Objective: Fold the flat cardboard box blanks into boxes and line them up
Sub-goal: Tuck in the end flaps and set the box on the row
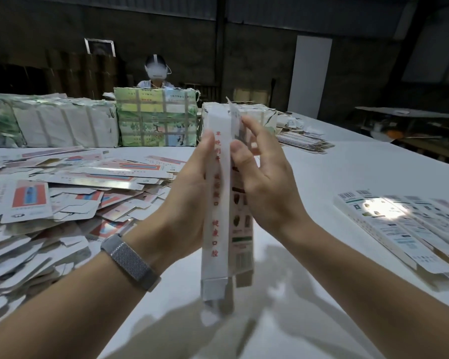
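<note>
Both hands, left hand [189, 193] and right hand [265, 187], have fingers clamped on a half-popped box [217, 203] held upright mid-tabletop [322, 172]. A few boxes [399, 224] lie lined up near the right edge (big blank pile [62, 193] left, so loads remain).

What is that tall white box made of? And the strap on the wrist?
The tall box looks like thin printed cardboard, smooth white outside and brown on a bottom flap. The wrist strap seems woven metal mesh, grey with a dull shine, though it might be fabric.
</note>
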{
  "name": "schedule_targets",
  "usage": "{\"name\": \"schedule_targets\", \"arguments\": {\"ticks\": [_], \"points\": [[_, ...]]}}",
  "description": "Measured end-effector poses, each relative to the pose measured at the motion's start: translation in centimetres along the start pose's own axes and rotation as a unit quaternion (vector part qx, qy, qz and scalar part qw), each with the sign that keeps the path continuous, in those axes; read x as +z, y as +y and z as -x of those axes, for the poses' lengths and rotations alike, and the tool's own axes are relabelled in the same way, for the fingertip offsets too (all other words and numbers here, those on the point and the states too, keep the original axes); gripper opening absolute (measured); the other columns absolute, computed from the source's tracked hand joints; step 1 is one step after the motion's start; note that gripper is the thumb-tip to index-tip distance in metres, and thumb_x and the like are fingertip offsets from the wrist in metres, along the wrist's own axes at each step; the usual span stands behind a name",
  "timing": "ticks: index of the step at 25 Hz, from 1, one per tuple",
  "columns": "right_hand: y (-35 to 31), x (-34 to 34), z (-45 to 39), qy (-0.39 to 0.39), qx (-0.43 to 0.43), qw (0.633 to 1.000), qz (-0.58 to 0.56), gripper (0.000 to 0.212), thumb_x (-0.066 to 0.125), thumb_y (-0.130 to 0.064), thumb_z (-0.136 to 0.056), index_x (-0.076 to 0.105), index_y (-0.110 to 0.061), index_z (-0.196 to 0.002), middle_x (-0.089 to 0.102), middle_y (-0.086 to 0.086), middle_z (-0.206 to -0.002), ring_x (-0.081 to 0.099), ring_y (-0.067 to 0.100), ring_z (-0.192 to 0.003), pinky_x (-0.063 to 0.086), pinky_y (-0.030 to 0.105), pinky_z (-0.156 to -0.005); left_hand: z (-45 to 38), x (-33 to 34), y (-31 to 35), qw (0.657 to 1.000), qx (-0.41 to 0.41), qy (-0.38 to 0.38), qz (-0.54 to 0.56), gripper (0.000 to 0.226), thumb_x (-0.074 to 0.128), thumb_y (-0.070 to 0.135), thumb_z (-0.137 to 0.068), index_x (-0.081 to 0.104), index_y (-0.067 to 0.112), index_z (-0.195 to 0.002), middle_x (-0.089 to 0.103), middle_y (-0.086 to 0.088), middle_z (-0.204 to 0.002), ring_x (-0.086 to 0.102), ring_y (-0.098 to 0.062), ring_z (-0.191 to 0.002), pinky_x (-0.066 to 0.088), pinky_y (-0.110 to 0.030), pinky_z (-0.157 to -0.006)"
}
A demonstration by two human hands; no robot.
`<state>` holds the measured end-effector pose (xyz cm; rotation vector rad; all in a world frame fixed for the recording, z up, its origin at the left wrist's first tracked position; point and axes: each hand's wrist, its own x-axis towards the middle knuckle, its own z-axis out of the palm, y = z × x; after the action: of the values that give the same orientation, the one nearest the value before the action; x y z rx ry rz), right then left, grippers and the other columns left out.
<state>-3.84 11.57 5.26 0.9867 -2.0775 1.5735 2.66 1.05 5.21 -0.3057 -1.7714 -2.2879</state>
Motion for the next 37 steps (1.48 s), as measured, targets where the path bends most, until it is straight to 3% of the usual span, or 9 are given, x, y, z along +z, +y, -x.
{"name": "schedule_targets", "arguments": {"ticks": [3,7,11,14,17,22,28,33,37], "points": [[-0.4,0.2,0.1,-0.012,0.000,0.996,-0.089,0.047,0.041,-0.051,-0.094,0.046,-0.038,-0.139,0.051,-0.009,-0.125,0.056,0.008,-0.116,0.055,0.038,-0.092,-0.2,0.6,-0.2,0.998,0.035,0.013,-0.042,0.062,0.045,0.059,-0.086,0.041,0.035,-0.143,0.073,-0.010,-0.110,0.071,-0.016,-0.096,0.062,-0.040,-0.080],[-0.6,-0.1,0.3,0.001,-0.041,0.990,-0.136,0.046,0.047,-0.035,-0.098,0.035,-0.045,-0.141,0.061,-0.012,-0.114,0.065,0.011,-0.105,0.060,0.032,-0.083,-0.4,0.1,-0.6,0.992,0.072,0.041,-0.099,0.077,0.059,0.060,-0.072,0.024,0.044,-0.139,0.076,-0.002,-0.105,0.076,-0.021,-0.092,0.059,-0.033,-0.072],[-0.5,-0.3,0.4,0.020,-0.038,0.987,-0.157,0.036,0.043,-0.026,-0.103,0.049,-0.033,-0.137,0.063,-0.003,-0.124,0.065,0.015,-0.109,0.059,0.040,-0.088,-0.3,-0.3,-1.0,0.993,0.103,0.027,-0.055,0.062,0.058,0.047,-0.080,0.028,0.048,-0.135,0.075,-0.004,-0.106,0.073,-0.020,-0.091,0.060,-0.034,-0.072],[-0.5,-0.6,0.3,0.004,-0.012,0.982,-0.187,0.034,0.037,-0.019,-0.107,0.050,-0.027,-0.138,0.065,-0.003,-0.122,0.065,0.011,-0.109,0.059,0.029,-0.084,0.0,-0.7,-1.0,0.991,0.102,0.038,-0.071,0.068,0.063,0.036,-0.083,0.029,0.052,-0.139,0.071,-0.006,-0.115,0.072,-0.021,-0.097,0.061,-0.041,-0.078],[-0.9,-0.6,0.3,-0.018,0.002,0.968,-0.251,0.027,0.039,-0.021,-0.106,0.053,-0.026,-0.129,0.071,-0.010,-0.106,0.068,0.008,-0.099,0.056,0.020,-0.073,0.3,-0.4,-0.6,0.987,0.118,0.059,-0.087,0.058,0.063,0.035,-0.085,0.040,0.043,-0.137,0.067,-0.013,-0.108,0.072,-0.020,-0.083,0.060,-0.034,-0.071],[-1.2,-0.5,0.5,-0.026,-0.006,0.955,-0.295,0.015,0.046,-0.018,-0.102,0.054,-0.025,-0.113,0.066,0.013,-0.102,0.067,0.034,-0.094,0.060,0.037,-0.079,0.3,0.0,-0.3,0.985,0.133,0.049,-0.095,0.040,0.052,0.017,-0.103,0.040,0.043,-0.131,0.074,0.001,-0.090,0.072,-0.012,-0.070,0.057,-0.023,-0.060],[-1.5,-0.7,0.4,-0.043,-0.044,0.953,-0.295,0.017,0.043,-0.019,-0.104,0.047,-0.029,-0.117,0.062,0.003,-0.107,0.067,0.017,-0.101,0.057,0.031,-0.084,0.0,0.6,0.0,0.973,0.198,0.004,-0.120,0.044,0.046,0.029,-0.101,0.027,0.047,-0.137,0.071,0.007,-0.106,0.073,-0.018,-0.099,0.060,-0.029,-0.076],[-1.6,-0.7,0.4,-0.058,-0.032,0.953,-0.295,0.014,0.042,-0.016,-0.104,0.047,-0.026,-0.113,0.059,0.010,-0.107,0.065,0.030,-0.103,0.058,0.038,-0.088,-0.1,0.3,0.2,0.982,0.176,0.019,-0.063,0.029,0.048,0.028,-0.097,0.042,0.043,-0.121,0.072,-0.002,-0.094,0.072,-0.018,-0.079,0.057,-0.028,-0.066],[-1.7,-1.0,0.3,-0.060,-0.011,0.953,-0.298,0.008,0.044,-0.016,-0.103,0.048,-0.021,-0.109,0.059,0.014,-0.104,0.066,0.027,-0.094,0.058,0.037,-0.084,-0.1,0.5,0.0,0.981,0.180,0.026,-0.068,0.017,0.046,0.035,-0.098,0.046,0.049,-0.109,0.073,-0.002,-0.095,0.071,-0.017,-0.077,0.058,-0.029,-0.065]]}}
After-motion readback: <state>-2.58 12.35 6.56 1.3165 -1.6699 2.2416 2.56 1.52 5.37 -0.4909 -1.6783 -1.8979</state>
